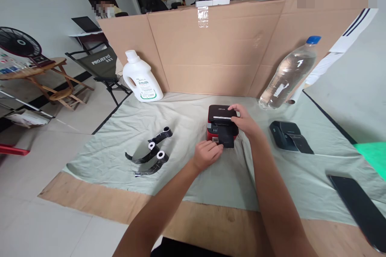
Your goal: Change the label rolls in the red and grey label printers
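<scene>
We reach forward with both arms bare, our left forearm [169, 200] slanting rightward, our right forearm [273, 176] leaning left. Our left hand [208, 153] is nearer, fingers curled; our right hand [243, 120] is farther out, thumb and forefinger parted.

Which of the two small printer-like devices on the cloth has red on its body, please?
The red-and-black device, whose top the right hand touches: its lower body is red, while the dark device farther right shows no red.

Makeshift workroom: cardboard screen [211, 56], cloth-covered table [183, 128], folding chair [98, 64], 1 fan [21, 42], 1 laptop [86, 24], tiled floor [54, 160].
</scene>
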`<state>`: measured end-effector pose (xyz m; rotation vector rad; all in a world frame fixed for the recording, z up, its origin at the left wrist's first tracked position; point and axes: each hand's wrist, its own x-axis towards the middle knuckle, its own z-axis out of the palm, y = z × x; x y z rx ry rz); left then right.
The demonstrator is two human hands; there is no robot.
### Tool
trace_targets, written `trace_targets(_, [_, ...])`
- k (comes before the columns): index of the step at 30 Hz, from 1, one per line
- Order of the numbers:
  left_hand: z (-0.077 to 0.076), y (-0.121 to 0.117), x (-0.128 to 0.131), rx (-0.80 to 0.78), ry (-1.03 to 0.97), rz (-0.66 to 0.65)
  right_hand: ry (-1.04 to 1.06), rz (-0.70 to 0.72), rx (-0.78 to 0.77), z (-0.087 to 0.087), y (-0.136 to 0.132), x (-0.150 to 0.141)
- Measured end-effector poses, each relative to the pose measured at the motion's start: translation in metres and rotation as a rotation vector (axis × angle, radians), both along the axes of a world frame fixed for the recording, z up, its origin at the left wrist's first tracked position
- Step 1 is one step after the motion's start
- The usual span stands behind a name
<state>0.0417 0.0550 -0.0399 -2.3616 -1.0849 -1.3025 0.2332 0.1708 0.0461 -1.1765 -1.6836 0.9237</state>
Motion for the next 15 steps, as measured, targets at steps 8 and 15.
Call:
trace_targets(8, [0.004,-0.001,-0.002,0.007,0.049,0.009,0.192,0.055,-0.537,0.003,-0.009,0.013])
trace_targets(15, [0.006,-0.002,0.0,0.123,-0.04,0.018,0.29,0.159,-0.661,-0.001,-0.009,0.024])
